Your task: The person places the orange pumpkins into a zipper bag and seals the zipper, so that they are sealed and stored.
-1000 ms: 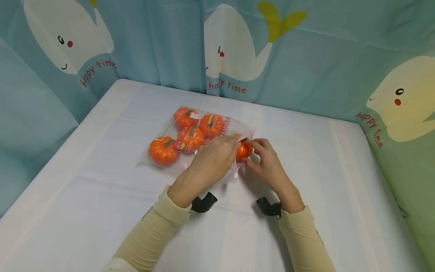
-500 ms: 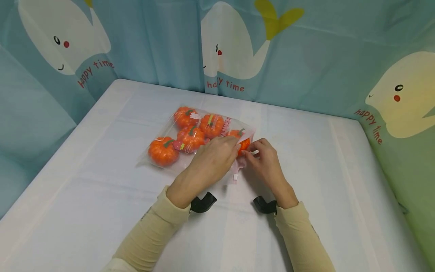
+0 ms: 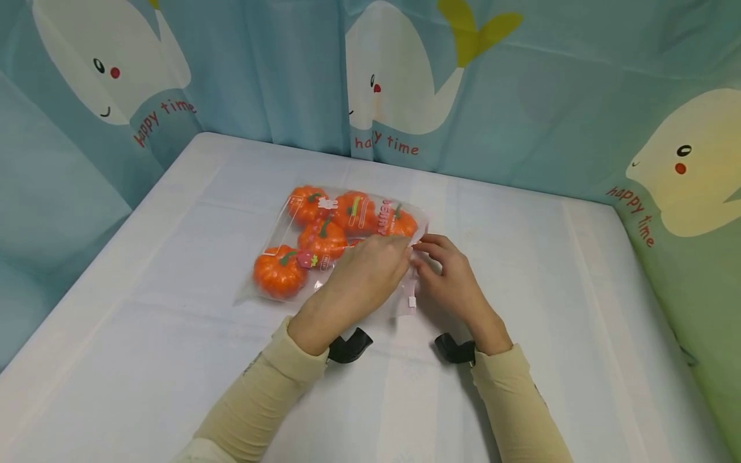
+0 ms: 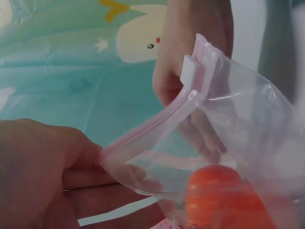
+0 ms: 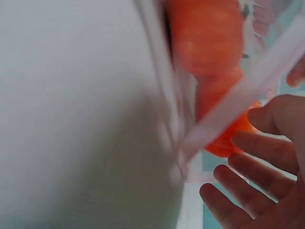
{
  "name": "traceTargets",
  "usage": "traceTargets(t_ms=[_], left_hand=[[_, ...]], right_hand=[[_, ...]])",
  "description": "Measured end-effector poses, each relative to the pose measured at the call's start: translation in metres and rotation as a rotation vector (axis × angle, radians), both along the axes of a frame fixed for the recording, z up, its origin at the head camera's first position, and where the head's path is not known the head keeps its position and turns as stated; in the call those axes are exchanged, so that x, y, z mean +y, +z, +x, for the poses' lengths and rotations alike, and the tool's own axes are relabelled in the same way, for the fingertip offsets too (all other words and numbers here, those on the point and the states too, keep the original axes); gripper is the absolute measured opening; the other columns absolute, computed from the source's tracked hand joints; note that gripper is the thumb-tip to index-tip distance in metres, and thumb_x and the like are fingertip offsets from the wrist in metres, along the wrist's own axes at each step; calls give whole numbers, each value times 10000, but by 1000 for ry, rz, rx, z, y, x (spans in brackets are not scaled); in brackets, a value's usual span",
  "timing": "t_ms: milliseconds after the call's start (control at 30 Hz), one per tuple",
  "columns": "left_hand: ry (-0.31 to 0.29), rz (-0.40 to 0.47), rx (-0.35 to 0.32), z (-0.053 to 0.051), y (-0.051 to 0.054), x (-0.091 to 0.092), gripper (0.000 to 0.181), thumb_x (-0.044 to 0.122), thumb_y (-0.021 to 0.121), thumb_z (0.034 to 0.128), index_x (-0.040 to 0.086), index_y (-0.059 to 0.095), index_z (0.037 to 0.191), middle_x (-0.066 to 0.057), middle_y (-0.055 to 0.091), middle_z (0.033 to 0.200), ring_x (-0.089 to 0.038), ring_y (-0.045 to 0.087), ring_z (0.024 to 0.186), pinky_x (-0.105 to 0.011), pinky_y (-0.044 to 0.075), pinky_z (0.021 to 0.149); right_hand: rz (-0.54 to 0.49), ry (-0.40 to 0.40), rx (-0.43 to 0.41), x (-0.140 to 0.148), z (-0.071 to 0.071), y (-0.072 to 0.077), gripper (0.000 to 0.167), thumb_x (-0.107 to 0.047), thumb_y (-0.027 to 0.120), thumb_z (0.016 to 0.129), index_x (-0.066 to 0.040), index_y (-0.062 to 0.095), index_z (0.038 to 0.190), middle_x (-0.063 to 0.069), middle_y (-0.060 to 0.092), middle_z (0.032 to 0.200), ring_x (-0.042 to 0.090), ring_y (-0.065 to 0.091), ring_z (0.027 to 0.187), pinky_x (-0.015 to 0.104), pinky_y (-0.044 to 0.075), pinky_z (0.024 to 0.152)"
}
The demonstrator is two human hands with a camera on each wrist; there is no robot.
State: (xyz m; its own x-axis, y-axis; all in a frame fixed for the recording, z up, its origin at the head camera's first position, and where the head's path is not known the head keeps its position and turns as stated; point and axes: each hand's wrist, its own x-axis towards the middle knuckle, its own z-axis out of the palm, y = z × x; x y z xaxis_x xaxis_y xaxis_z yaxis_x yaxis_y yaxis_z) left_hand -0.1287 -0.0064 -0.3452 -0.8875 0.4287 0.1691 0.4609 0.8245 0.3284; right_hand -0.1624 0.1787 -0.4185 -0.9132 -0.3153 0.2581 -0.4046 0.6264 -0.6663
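A clear zip bag (image 3: 382,307) with a pink slider edge (image 4: 143,125) lies on the table in the head view, printed in red and white. Several small orange pumpkins with green stems are inside, among them one at the near left (image 3: 280,273) and one by the mouth (image 3: 401,223). My left hand (image 3: 370,273) pinches the bag's open edge between thumb and fingers. Close to the mouth, on its right side, is my right hand (image 3: 450,275); the right wrist view shows its fingers (image 5: 238,200) loosely spread, holding nothing. The left hand covers part of the bag.
A white cloth-covered table (image 3: 556,308) extends around the bag. Behind and at the sides hang blue-green curtains (image 3: 289,77) with printed whales. Two black curved pieces, one by the left wrist (image 3: 350,346) and one by the right (image 3: 454,349), sit at the sleeve cuffs.
The pumpkin at the mouth has gone further into the bag, and the right hand has let go of it. The pumpkins inside have shifted slightly; the left hand keeps its grip.
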Motion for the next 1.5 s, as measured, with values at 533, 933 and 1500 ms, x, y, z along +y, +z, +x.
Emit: traceTargets(t_ms=[533,933,1500], left_hand=[[-79,-49,64,0,-5,4,162,199,571,1008,79,674,972,-28,624,810,-226,668,782,-319,572,605],[-22,124,-86,-3,2,-5,203,215,503,1029,114,639,918,-19,579,755,-195,591,737,-330,523,635],[-74,46,-107,-2,-2,-2,233,262,501,1035,112,674,991,3,586,756,-186,581,714,-320,481,631]], right_hand=[[16,31,-74,3,1,1,349,-97,599,959,49,616,1275,158,564,1359,323,588,1209,491,507,997],[-38,-5,-141,15,0,5,382,-25,569,943,-2,596,1323,147,557,1374,329,550,1281,524,494,1008],[-36,30,-180,10,-2,3,362,-49,577,960,23,600,1314,171,570,1364,350,560,1267,530,480,1023]])
